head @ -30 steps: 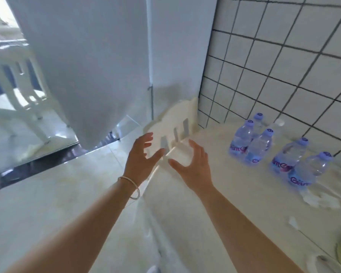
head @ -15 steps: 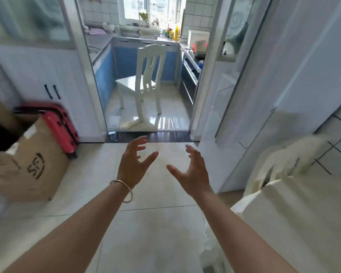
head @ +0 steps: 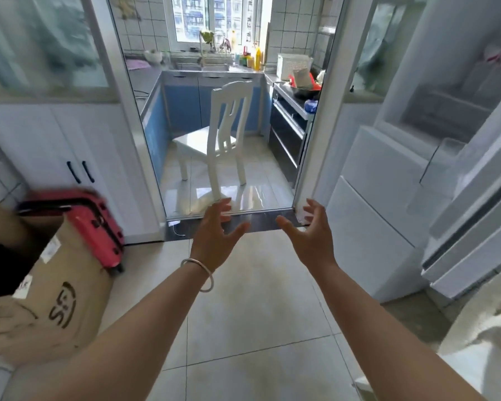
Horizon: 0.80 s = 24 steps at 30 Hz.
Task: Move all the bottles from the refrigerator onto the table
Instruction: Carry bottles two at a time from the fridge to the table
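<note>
**At the far right, the open refrigerator; both hands empty**

To the right of the hands stands the refrigerator [head: 394, 180], its door [head: 475, 204] open. The left hand [head: 214, 235] and right hand [head: 310, 235] hover side by side over the floor, fingers spread, holding nothing. No bottles can be made out; the shelves are blurred.

A white chair [head: 223, 131] stands on the tiled kitchen floor beyond a glass doorway. By the left wall, a red suitcase [head: 96, 227] leans just behind a brown cardboard box [head: 55, 308]. A white cabinet [head: 70, 157] stands behind them.
</note>
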Available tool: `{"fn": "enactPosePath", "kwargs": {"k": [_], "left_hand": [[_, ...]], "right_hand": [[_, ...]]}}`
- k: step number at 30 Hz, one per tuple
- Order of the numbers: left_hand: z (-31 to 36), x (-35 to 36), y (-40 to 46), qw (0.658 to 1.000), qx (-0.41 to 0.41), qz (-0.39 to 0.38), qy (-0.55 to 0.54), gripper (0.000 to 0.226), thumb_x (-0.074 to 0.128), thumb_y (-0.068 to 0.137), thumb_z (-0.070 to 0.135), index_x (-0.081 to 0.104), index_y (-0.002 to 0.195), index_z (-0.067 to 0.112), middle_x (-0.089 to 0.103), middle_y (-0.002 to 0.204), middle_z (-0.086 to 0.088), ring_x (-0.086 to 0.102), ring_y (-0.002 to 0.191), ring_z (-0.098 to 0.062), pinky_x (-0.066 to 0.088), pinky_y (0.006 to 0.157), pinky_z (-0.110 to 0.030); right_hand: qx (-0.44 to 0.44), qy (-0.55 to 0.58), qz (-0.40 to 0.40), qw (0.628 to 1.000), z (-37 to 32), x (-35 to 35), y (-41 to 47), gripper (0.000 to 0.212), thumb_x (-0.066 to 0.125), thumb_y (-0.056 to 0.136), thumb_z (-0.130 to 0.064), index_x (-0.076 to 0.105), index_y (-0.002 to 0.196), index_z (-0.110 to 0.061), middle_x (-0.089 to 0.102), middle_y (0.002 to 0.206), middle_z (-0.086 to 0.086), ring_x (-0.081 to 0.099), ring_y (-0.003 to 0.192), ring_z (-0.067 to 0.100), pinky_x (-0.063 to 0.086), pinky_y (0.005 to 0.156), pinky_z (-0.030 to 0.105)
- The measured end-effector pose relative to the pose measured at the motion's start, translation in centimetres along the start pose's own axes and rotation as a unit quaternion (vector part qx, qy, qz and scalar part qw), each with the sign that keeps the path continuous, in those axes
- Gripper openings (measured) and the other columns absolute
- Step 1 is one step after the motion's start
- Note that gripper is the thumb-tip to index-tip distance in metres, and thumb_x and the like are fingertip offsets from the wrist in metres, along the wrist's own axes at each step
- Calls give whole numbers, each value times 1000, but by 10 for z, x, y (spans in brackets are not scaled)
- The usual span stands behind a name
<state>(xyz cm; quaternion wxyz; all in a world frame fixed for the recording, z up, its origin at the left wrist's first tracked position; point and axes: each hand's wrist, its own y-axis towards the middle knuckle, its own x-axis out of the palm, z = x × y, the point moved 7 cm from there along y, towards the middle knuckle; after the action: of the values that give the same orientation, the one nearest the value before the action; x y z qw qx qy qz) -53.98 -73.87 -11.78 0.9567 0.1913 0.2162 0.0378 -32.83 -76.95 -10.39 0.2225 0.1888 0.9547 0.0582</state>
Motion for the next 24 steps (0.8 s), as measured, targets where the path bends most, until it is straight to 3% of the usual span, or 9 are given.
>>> {"fn": "enactPosePath", "kwargs": {"k": [4,6,9,18,24], "left_hand": [[-14,27,76,1000,0,-1,-15,61,72,77,32,45,128,14,57,123,-7,58,101,-14,44,74,-7],[-15,45,119,1000,12,-7,-14,60,71,78,31,44,129,15,56,126,-7,57,101,-13,42,72,-3],[-14,75,188,999,26,-12,-16,59,68,79,35,42,129,17,55,127,-7,58,103,-15,44,76,-9],[2,186,391,996,60,-63,-20,58,66,80,38,41,130,21,55,124,-1,55,97,-6,41,70,-5],[20,302,488,982,88,-150,-69,56,64,82,36,41,132,21,57,121,-2,61,100,-15,51,79,-27]], "right_hand": [[0,-7,30,1000,7,7,76,72,70,78,-42,35,136,-19,47,132,2,47,119,18,42,93,29],[4,-2,45,999,11,14,121,71,68,79,-43,35,136,-18,47,133,4,47,119,19,42,94,30],[3,2,54,999,12,24,191,70,67,79,-45,35,135,-17,47,134,5,47,120,20,42,97,32],[29,8,116,993,24,-3,399,67,64,82,-45,34,136,-19,45,137,4,45,123,19,38,99,33],[45,3,204,978,55,-61,503,70,64,80,-48,34,137,-22,44,137,0,43,124,17,38,104,37]]}}
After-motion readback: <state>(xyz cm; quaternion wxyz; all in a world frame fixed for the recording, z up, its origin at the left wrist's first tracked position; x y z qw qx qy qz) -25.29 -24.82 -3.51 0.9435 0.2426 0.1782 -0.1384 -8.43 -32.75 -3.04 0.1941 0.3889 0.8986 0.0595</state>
